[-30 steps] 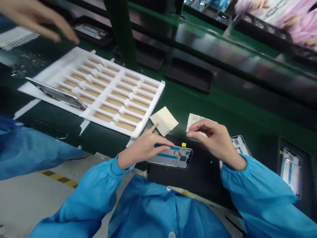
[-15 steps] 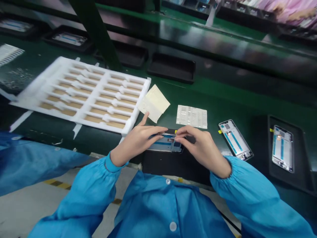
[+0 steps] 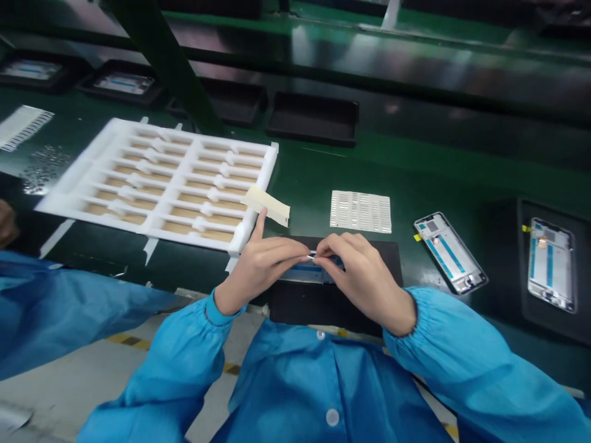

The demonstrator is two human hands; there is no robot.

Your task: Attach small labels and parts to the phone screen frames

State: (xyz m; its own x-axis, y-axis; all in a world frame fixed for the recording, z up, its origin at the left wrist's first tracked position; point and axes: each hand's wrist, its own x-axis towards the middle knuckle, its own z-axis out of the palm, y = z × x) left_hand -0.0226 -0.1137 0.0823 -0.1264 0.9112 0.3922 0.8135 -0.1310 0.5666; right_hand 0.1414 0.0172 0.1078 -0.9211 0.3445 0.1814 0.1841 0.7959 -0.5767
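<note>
My left hand (image 3: pixel 272 259) and my right hand (image 3: pixel 357 263) meet fingertip to fingertip above a phone frame with blue strips (image 3: pixel 302 273). Thumb and fingers of both are pinched at a small silvery strip (image 3: pixel 312 255), mostly hidden by the fingertips. The left index finger points up against a cream backing sheet (image 3: pixel 268 205), seen as a narrow tilted band. Beneath the frame is a black mat (image 3: pixel 323 304). Beyond the right hand lies a white sheet with rows of small silvery strips (image 3: pixel 360 211).
A white foam tray (image 3: pixel 184 166) with slots stands at left. At right, one phone frame (image 3: pixel 450 252) lies on the green table, another (image 3: pixel 551 264) in a black tray (image 3: pixel 526 301). Black trays (image 3: pixel 314 117) line the back. A co-worker's hand (image 3: pixel 7 224) is at far left.
My fingertips have drawn closer together, now at a small silvery strip, and hide more of the frame. The cream sheet has turned and looks narrower. A co-worker's hand has appeared at left.
</note>
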